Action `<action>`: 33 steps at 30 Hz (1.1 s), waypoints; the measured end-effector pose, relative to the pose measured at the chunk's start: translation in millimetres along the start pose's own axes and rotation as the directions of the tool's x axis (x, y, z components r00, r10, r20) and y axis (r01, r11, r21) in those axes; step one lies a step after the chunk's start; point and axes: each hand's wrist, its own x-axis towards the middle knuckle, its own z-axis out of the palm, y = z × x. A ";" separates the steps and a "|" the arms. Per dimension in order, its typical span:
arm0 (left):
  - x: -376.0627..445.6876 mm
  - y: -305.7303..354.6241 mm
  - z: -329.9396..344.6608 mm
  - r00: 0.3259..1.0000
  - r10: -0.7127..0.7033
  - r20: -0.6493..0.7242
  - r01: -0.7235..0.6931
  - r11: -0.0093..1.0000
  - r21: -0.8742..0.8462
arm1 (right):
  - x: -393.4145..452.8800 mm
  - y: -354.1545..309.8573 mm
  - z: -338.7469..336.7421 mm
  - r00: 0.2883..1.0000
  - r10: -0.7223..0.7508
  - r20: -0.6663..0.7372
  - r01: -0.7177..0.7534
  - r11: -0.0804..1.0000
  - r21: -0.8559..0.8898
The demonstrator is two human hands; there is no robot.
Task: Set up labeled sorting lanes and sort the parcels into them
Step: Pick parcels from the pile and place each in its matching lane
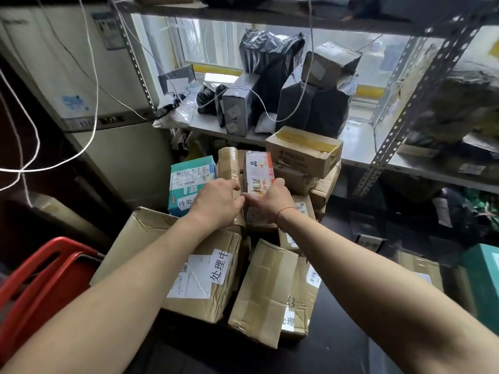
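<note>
Both arms reach forward over a heap of parcels on the floor. The left hand [216, 202] curls its fingers around the lower part of a tall taped brown carton [229, 168] that stands upright between a teal box [189, 182] and a white-and-orange box [258, 171]. The right hand [270, 202], a red string at its wrist, pinches the lower edge of the white-and-orange box, thumb on its front face. The two hands nearly touch, and both boxes rise above the knuckles. Nearer the camera lie a large brown carton [167, 255] with a handwritten white label [220, 267] and a creased carton [263, 290]. Behind, a metal shelf [359, 143] carries black-wrapped packages [272, 58]
</note>
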 end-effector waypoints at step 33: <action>-27.3 36.2 -7.9 0.987 -0.011 0.159 0.146 0.463 -0.874 | -88.1 41.9 -81.3 0.939 -0.263 0.222 0.018 0.681 0.732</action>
